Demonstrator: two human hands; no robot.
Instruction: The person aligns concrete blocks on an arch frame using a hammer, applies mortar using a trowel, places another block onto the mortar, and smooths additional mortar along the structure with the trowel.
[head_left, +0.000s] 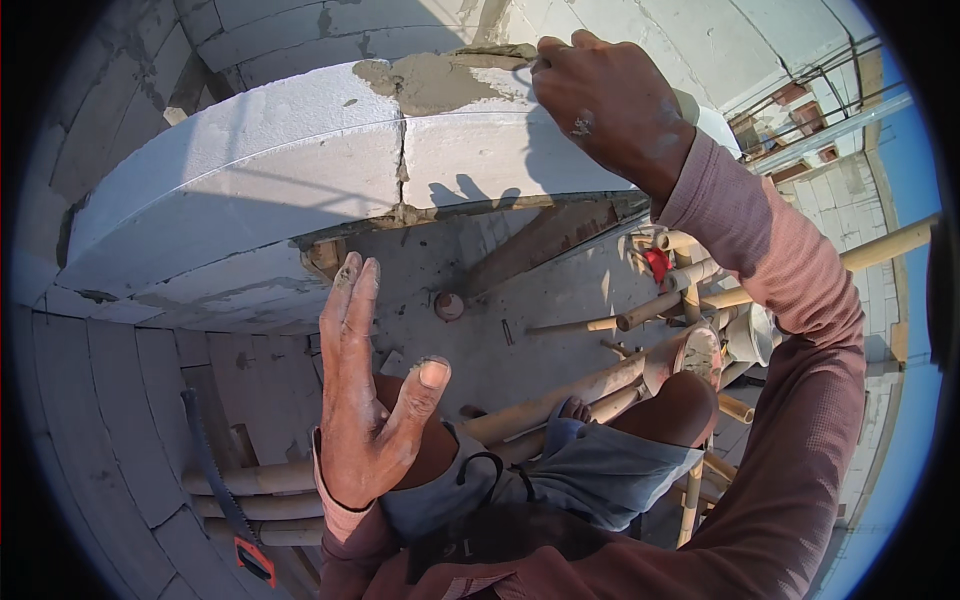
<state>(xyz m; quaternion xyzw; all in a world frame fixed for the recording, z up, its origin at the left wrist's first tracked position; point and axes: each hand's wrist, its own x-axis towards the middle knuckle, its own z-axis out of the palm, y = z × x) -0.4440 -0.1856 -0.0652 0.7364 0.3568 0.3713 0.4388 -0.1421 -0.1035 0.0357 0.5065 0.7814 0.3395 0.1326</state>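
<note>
A white block wall (280,160) runs across the upper view, with grey mortar (430,82) smeared on its top around a vertical joint. My right hand (610,110) is over the top edge at the right, fingers curled beside the mortar; whatever they hold is hidden. Below the wall, my left hand (365,390) is raised in the lower middle, dusty, with thumb and fingers apart and nothing in it.
Bamboo scaffold poles (560,395) lie under and around my legs. A bucket (750,335) and red object (657,265) are at right. A handsaw (215,460) with a red handle hangs at lower left. A concrete floor (530,290) lies below the wall opening.
</note>
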